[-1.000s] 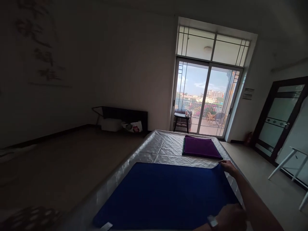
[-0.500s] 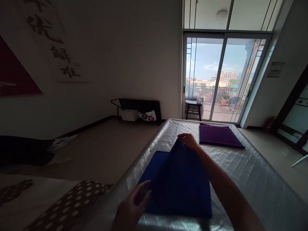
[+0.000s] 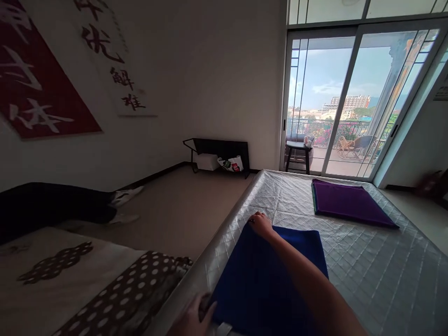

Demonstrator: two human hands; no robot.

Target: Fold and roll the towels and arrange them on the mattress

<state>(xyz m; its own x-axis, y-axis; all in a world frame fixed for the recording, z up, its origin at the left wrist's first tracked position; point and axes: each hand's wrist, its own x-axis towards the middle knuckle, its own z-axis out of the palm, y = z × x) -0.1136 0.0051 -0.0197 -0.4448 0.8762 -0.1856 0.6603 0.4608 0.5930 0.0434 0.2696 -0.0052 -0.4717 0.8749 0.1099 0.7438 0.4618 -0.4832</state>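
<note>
A folded dark blue cloth (image 3: 259, 280) lies on the silver quilted bed cover. My right hand (image 3: 261, 224) is closed on its far left corner, and the forearm crosses over the cloth. My left hand (image 3: 196, 315) is at the near left edge of the same cloth, its thumb and fingers curled about that edge; shadow hides part of the fingers. A small pale piece, perhaps a label (image 3: 224, 329), shows by the near edge. Farther off to the right, a folded purple cloth (image 3: 352, 203) rests apart from both hands.
The silver quilted cover (image 3: 371, 266) spreads around the cloths. At the lower left is cream bedding (image 3: 115, 275) with brown dotted trim. Beyond stand a low black rack (image 3: 220, 144), a dark stool (image 3: 297, 147) and a sliding glass door (image 3: 315, 102).
My right hand has brought the raised blue corner leftward and down, so the cloth lies flatter. My left hand has moved onto the near left edge. The view has turned left.
</note>
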